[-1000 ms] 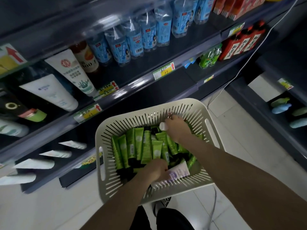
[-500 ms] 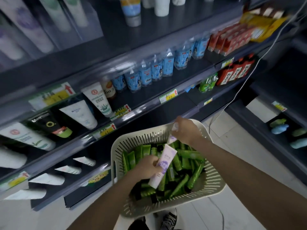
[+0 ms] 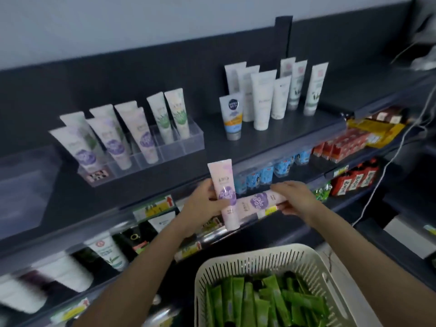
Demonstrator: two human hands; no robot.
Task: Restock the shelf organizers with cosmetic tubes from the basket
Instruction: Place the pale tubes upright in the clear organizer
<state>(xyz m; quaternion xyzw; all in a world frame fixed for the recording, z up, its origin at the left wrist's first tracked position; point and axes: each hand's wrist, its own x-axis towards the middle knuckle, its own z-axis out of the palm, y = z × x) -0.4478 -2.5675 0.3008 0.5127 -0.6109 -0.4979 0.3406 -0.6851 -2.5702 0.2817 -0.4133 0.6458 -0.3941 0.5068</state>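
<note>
My left hand [image 3: 204, 204] grips a pink tube with a purple flower print [image 3: 223, 182], held upright with its cap end down. My right hand [image 3: 295, 199] holds a second pink tube [image 3: 257, 201] lying sideways, its end touching the first tube. Both hands hover in front of the upper shelf's front edge. A clear acrylic organizer [image 3: 186, 147] stands on that shelf up and to the left, with several purple-print and green-print tubes [image 3: 113, 140] standing in its compartments. The white slotted basket [image 3: 238, 260] sits at the bottom, full of green tubes [image 3: 254, 300].
White cosmetic tubes [image 3: 262, 97] stand loose on the upper shelf at the right. A second clear organizer [image 3: 21, 185] sits at the far left. Lower shelves hold blue bottles [image 3: 271, 171], red packs [image 3: 342, 145] and tubes. A white cable [image 3: 387, 166] hangs at the right.
Both hands rose out of the basket to the upper shelf's edge, each carrying a pink tube. The view tilted up, bringing the top shelf and its organizers into sight.
</note>
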